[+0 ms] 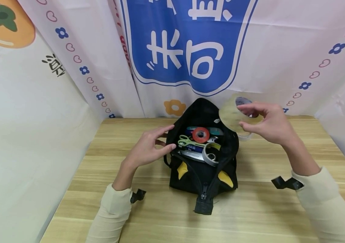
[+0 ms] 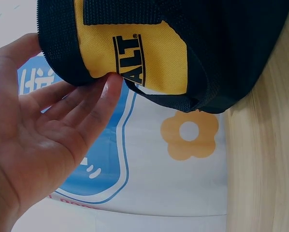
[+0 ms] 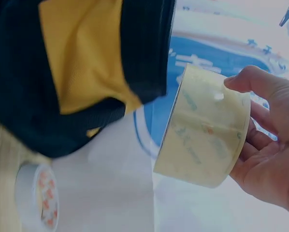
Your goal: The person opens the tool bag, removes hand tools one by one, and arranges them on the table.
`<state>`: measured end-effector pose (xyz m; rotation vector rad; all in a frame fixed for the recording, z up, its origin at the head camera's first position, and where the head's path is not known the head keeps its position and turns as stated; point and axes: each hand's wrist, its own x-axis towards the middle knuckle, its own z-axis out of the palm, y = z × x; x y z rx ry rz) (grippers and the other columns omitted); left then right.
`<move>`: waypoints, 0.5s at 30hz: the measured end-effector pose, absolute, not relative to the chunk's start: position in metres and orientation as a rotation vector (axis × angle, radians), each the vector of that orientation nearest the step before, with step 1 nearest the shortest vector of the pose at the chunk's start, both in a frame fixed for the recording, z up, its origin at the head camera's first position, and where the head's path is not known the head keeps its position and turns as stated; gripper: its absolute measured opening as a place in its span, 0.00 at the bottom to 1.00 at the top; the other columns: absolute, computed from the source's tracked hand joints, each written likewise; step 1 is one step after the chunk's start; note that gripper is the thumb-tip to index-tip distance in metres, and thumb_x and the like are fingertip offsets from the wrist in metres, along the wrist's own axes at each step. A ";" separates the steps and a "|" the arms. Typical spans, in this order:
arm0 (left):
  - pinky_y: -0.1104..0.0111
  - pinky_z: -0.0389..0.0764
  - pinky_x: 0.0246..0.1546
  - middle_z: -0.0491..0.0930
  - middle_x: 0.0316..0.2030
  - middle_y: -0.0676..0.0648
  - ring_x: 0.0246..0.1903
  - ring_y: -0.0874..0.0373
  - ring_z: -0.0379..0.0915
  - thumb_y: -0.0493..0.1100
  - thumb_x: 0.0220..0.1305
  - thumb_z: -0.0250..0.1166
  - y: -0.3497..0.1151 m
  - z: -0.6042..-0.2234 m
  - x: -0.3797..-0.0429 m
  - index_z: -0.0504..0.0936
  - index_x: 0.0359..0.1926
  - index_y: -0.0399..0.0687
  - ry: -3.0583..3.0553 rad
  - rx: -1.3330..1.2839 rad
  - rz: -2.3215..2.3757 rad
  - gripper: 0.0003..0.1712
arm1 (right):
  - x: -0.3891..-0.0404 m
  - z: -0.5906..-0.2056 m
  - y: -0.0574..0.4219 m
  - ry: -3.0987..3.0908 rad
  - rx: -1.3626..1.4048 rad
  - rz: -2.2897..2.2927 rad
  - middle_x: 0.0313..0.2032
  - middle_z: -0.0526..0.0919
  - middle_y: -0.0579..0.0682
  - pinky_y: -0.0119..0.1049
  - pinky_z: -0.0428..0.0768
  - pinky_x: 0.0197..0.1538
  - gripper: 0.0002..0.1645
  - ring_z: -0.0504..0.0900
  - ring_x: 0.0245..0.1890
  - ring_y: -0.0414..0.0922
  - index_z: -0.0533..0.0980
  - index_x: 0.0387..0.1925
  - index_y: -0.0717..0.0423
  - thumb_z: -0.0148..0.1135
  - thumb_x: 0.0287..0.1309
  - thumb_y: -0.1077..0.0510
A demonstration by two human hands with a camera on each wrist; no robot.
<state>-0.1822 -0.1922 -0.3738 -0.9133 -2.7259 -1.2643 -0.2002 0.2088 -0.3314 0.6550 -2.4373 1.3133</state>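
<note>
A black and yellow tool bag [image 1: 203, 179] stands unzipped on the table, its mouth wide. My left hand [image 1: 148, 145] holds the bag's left rim, with the thumb at the edge and the fingers against the outer side [image 2: 135, 53]. My right hand [image 1: 269, 123] grips a wide roll of clear packing tape [image 1: 231, 116], raised beside the bag's right rim; the thumb presses on the roll's outer face [image 3: 207, 125]. Inside the bag lie a red tape roll [image 1: 201, 135], green-handled scissors [image 1: 186, 141], a whitish tape roll [image 1: 206, 157] and a serrated metal blade [image 1: 192, 155].
A white tape roll [image 3: 31, 198] stands on the wooden table [image 1: 266, 209] to the right of the bag, mostly hidden in the head view. A printed cloth [image 1: 266, 60] hangs behind the table. The bag's zipper tab [image 1: 204, 204] points toward me.
</note>
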 end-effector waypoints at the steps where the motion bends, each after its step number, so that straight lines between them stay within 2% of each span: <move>1: 0.58 0.92 0.54 0.75 0.74 0.39 0.61 0.43 0.84 0.43 0.72 0.72 -0.192 -0.374 -0.182 0.72 0.77 0.40 -2.728 -0.909 -1.265 0.37 | -0.201 -0.333 0.212 -2.439 0.634 1.295 0.38 0.86 0.27 0.16 0.77 0.43 0.26 0.80 0.40 0.32 0.89 0.54 0.59 0.79 0.51 0.72; 4: 0.56 0.92 0.55 0.76 0.74 0.39 0.60 0.42 0.85 0.44 0.72 0.72 -0.193 -0.374 -0.182 0.72 0.77 0.41 -2.740 -0.893 -1.254 0.37 | -0.205 -0.340 0.224 -2.433 0.598 1.232 0.39 0.86 0.28 0.14 0.77 0.43 0.26 0.80 0.39 0.29 0.89 0.53 0.60 0.80 0.50 0.73; 11: 0.55 0.92 0.55 0.75 0.74 0.39 0.62 0.41 0.84 0.44 0.72 0.72 -0.193 -0.371 -0.181 0.72 0.78 0.41 -2.745 -0.874 -1.268 0.37 | -0.212 -0.360 0.248 -2.494 0.503 1.113 0.40 0.90 0.59 0.11 0.75 0.42 0.25 0.78 0.37 0.23 0.89 0.52 0.62 0.81 0.49 0.72; 15: 0.55 0.92 0.55 0.75 0.74 0.39 0.62 0.41 0.84 0.44 0.72 0.72 -0.193 -0.371 -0.181 0.72 0.77 0.41 -2.748 -0.867 -1.267 0.37 | -0.214 -0.373 0.263 -2.556 0.469 1.058 0.42 0.90 0.64 0.09 0.73 0.42 0.25 0.75 0.37 0.19 0.88 0.54 0.63 0.80 0.52 0.70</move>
